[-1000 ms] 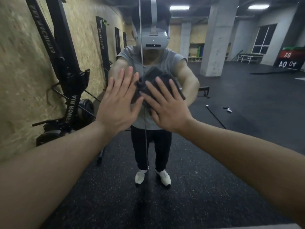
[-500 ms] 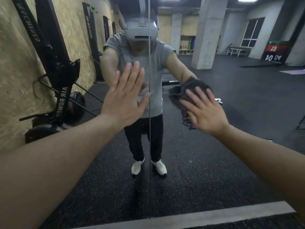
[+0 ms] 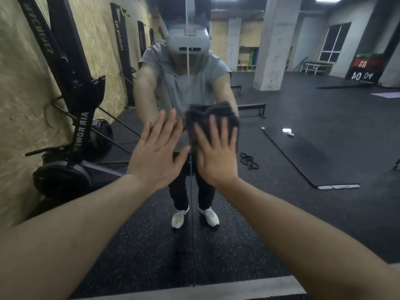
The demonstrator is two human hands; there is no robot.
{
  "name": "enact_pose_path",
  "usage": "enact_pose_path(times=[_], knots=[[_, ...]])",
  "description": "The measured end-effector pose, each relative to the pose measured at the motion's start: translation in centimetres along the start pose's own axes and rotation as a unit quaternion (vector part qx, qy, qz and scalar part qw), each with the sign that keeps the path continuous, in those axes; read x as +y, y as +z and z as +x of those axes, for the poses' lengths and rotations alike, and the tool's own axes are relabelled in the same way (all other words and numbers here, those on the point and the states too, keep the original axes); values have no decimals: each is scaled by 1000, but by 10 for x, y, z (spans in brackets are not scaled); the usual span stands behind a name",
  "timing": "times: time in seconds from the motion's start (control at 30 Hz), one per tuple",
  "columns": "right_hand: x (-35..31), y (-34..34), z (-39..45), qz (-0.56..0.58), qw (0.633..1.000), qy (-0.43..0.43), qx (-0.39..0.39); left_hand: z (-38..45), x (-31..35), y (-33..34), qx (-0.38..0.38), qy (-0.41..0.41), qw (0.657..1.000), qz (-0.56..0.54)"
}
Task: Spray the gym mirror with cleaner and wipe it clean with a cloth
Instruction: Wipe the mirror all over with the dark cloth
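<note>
Cloth [image 3: 213, 118]: soft, light, bunches easily; pinned flat to mirror [image 3: 303, 148] beside its centre seam by right hand [image 3: 216, 156], fingers spread, best pressed mid-fold. Left hand [image 3: 158, 154] open-palmed, braced on glass

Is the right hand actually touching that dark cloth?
Touching. The head view shows the right hand laid flat on the cloth, straight fingers pressing it against the mirror, no gap between them.

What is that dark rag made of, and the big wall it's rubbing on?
The cloth looks like soft dark grey terry or microfibre: its surface is fuzzy and it lies in thick folds under the right hand. The mirror looks like smooth, glossy glass: it reflects the gym sharply, with a thin vertical seam between panels.
</note>
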State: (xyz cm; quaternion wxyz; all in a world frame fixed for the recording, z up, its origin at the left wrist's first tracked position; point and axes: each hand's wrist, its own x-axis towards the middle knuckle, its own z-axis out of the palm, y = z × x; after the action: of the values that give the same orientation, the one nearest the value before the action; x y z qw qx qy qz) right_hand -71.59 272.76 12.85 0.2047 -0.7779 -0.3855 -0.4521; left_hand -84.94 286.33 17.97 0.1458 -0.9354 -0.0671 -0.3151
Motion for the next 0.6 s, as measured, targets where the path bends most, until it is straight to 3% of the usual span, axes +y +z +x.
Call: enact_pose_path(times=[0.2, 0.27, 0.5, 0.6], knots=[[39, -1, -8, -34, 975, -221, -10, -7, 26, 18, 12, -56, 998, 6], [70, -10, -14, -47, 969, -243, -19, -11, 36, 26, 2, -66, 998, 14], [177, -25, -66, -87, 992, -89, 30, -32, 48, 54, -28, -54, 998, 32], [192, -25, -89, -86, 995, 2, 44, -39, 43, 62, -14, -32, 999, 29]])
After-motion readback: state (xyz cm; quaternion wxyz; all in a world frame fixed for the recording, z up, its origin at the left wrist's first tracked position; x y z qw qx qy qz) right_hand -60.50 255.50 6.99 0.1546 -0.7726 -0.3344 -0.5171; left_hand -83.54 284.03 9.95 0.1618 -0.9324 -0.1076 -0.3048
